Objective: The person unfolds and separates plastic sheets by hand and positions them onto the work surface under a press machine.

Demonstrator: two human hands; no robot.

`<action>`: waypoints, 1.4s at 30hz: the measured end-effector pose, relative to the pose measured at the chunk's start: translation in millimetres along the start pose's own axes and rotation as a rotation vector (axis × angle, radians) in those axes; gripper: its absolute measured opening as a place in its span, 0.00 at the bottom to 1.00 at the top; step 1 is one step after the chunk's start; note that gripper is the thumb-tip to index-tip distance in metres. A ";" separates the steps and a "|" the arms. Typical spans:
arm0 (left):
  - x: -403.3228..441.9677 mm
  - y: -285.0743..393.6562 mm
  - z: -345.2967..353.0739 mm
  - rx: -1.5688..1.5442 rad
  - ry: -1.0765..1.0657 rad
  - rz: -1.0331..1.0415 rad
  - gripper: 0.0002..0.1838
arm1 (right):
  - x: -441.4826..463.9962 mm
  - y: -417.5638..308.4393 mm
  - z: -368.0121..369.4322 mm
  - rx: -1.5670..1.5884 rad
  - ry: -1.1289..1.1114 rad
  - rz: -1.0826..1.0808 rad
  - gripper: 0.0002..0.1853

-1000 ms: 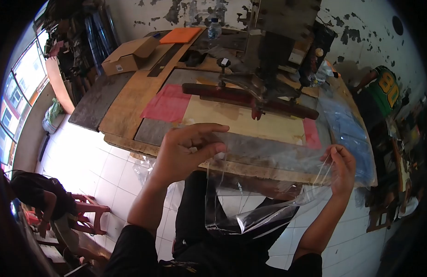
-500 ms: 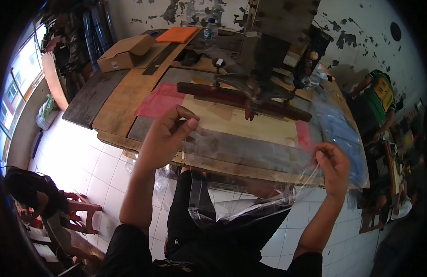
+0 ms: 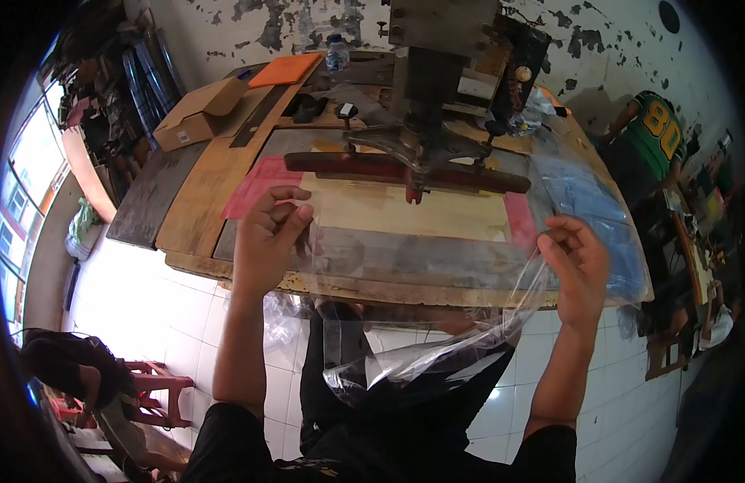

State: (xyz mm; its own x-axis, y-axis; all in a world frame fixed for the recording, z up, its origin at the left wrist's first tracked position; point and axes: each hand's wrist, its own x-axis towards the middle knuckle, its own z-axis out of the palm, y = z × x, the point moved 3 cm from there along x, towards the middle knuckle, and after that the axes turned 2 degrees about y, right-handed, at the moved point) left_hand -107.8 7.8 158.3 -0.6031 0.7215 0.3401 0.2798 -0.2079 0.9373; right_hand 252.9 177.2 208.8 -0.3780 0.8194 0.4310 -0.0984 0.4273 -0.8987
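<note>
My left hand (image 3: 269, 241) pinches one upper corner of a clear plastic sheet (image 3: 425, 366) between thumb and fingers. At the opposite side my right hand (image 3: 580, 266) grips the other corner, thumb against fingertips. The sheet hangs between them, sagging in shiny folds over my lap and in front of the table edge. Beyond it is a press machine (image 3: 413, 80) with a long dark-red bar (image 3: 348, 165). Under the bar lies a pale yellow board (image 3: 405, 213), with a pink piece (image 3: 256, 189) at its left and another pink piece (image 3: 519, 219) at its right.
Bluish clear plastic sheets (image 3: 594, 229) lie on the table's right side. An open cardboard box (image 3: 199, 117), an orange folder (image 3: 285, 70) and a water bottle (image 3: 337, 55) are at the back. One person (image 3: 658, 129) is at the right; another (image 3: 66, 366) bends at lower left, by a red stool (image 3: 165, 390).
The whole view has shifted, so the press and table appear further left. Both hands keep their hold on the plastic sheet, which still sags between them.
</note>
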 end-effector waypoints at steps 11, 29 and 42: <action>8.0 -24.3 19.2 0.092 -0.023 -0.073 0.21 | 43.9 86.3 -1.0 -0.239 -0.112 0.200 0.08; 79.6 -116.5 44.8 0.645 -0.316 0.290 0.10 | 119.9 185.3 21.9 -0.735 -0.349 0.254 0.05; 73.0 -100.1 52.0 0.895 -0.317 0.289 0.08 | 98.9 178.2 32.2 -0.795 -0.342 -0.086 0.08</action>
State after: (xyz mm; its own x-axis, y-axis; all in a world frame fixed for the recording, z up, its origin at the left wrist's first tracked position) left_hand -140.9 115.6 85.3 -0.2321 0.8920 0.3878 0.9241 0.0779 0.3741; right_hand 168.3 322.1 88.7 -0.6675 0.6666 0.3318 0.4848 0.7273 -0.4859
